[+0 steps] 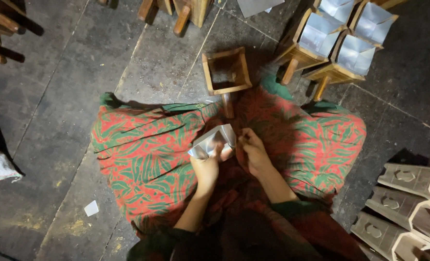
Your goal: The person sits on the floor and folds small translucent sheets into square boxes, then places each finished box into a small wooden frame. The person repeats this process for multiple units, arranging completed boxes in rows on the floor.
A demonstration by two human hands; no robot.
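You are holding a folded silver foil sheet (213, 141) over your lap, your left hand (207, 166) gripping its lower edge and your right hand (253, 152) pinching its right edge, behind an empty wooden mould (226, 72).

An empty wooden mould (226, 71) stands on the floor (50, 135); three foil-lined moulds (338, 41) cluster upper right.

Creased silver foil sheet (212, 141), over lap

wooden mould (226, 72) blocks fwd, sides prob free
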